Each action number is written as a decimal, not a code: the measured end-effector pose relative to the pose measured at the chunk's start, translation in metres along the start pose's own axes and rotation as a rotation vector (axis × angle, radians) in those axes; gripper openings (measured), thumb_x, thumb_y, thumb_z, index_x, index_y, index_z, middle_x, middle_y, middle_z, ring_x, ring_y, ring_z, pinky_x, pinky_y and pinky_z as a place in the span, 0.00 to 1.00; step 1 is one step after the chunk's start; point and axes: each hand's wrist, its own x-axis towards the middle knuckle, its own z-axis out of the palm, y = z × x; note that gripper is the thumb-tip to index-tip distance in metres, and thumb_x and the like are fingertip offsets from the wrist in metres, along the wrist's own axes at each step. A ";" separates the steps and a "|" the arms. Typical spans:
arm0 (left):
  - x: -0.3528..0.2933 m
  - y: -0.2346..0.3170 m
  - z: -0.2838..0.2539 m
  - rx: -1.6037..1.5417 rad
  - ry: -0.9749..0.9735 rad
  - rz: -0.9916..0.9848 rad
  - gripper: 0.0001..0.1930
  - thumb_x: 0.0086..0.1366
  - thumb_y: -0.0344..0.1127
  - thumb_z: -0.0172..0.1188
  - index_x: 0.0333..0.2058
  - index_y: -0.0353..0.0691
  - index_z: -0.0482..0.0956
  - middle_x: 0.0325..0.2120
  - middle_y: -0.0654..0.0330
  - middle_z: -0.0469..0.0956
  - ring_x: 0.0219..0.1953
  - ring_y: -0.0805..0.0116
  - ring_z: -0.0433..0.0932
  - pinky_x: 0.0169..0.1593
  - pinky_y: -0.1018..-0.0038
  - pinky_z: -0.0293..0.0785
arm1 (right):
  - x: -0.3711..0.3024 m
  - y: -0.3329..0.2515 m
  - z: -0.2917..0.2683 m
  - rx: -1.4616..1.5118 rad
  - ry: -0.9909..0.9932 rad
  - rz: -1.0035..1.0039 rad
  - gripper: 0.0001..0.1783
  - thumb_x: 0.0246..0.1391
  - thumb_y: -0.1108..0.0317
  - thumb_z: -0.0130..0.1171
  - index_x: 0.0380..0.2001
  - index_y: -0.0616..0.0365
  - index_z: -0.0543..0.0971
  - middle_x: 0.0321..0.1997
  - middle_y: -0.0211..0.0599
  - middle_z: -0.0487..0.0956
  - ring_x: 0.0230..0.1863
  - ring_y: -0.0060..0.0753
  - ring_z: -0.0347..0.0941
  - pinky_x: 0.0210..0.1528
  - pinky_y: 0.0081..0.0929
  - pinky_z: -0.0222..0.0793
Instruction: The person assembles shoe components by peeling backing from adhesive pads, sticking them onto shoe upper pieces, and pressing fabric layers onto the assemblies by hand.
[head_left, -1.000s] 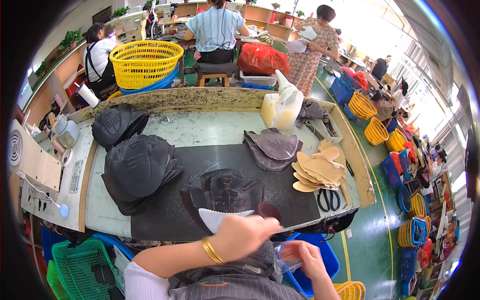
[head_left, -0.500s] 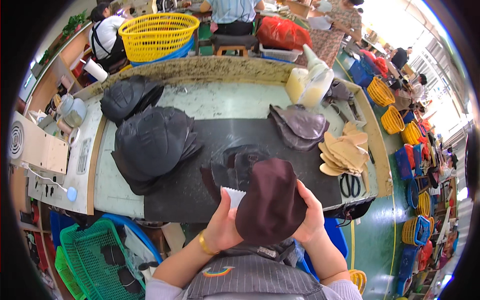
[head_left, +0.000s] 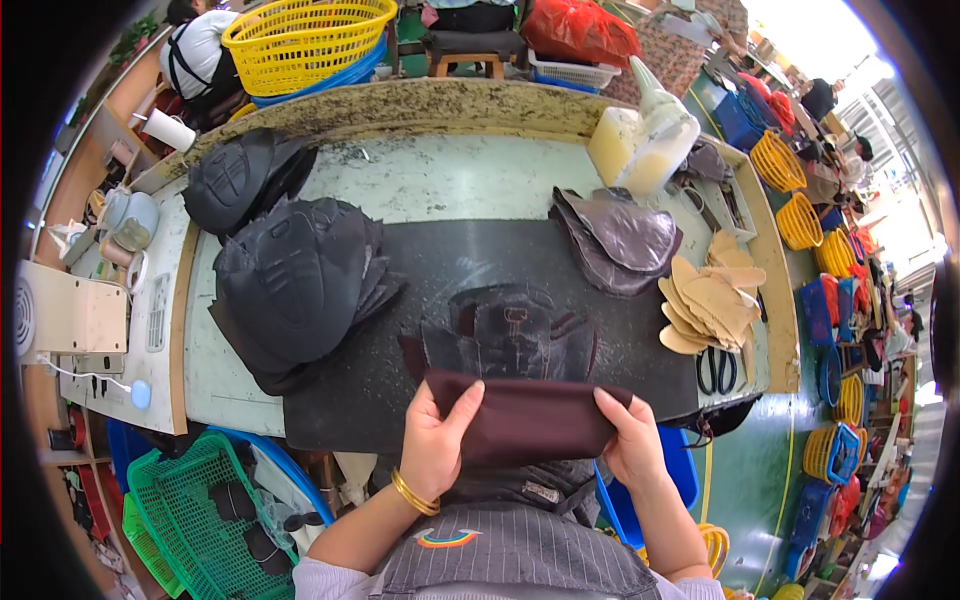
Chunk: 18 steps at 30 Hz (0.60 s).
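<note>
Head view, lower centre: left hand (head_left: pixel 435 445) and right hand (head_left: pixel 630 440) pinch opposite ends of a dark maroon fabric piece (head_left: pixel 525 425), long axis left-right.

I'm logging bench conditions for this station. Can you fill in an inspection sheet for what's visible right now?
Surface: pale worktable with a black mat, stained far edge.
Job's things: dark maroon fabric piece, held at both ends over the near edge; dark cut parts behind it.
Clutter: black piece stacks, tan insoles, scissors, glue bottles.
Hands: left hand and right hand both grip the fabric.
Cables: white lead at the left machine.
Surroundings: yellow basket, green crate, other workers.
</note>
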 end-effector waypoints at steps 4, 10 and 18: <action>0.030 0.020 0.012 0.042 0.077 0.224 0.04 0.63 0.27 0.55 0.35 0.35 0.73 0.30 0.63 0.77 0.31 0.80 0.74 0.37 0.82 0.71 | 0.033 -0.015 0.028 -0.226 -0.095 -0.406 0.09 0.58 0.72 0.52 0.39 0.64 0.76 0.35 0.28 0.78 0.35 0.15 0.71 0.39 0.16 0.68; 0.033 0.004 -0.020 0.394 0.158 0.156 0.07 0.63 0.30 0.55 0.37 0.33 0.74 0.26 0.65 0.77 0.23 0.84 0.72 0.23 0.85 0.69 | 0.056 0.006 0.016 -0.535 -0.060 -0.323 0.10 0.57 0.71 0.52 0.40 0.65 0.76 0.30 0.27 0.78 0.26 0.13 0.70 0.25 0.14 0.66; 0.033 -0.009 -0.031 0.733 0.194 0.250 0.11 0.58 0.27 0.60 0.40 0.33 0.75 0.25 0.67 0.76 0.19 0.88 0.68 0.17 0.87 0.64 | 0.058 0.012 0.006 -0.586 -0.076 -0.235 0.13 0.57 0.72 0.52 0.45 0.62 0.75 0.26 0.27 0.76 0.19 0.14 0.69 0.17 0.14 0.64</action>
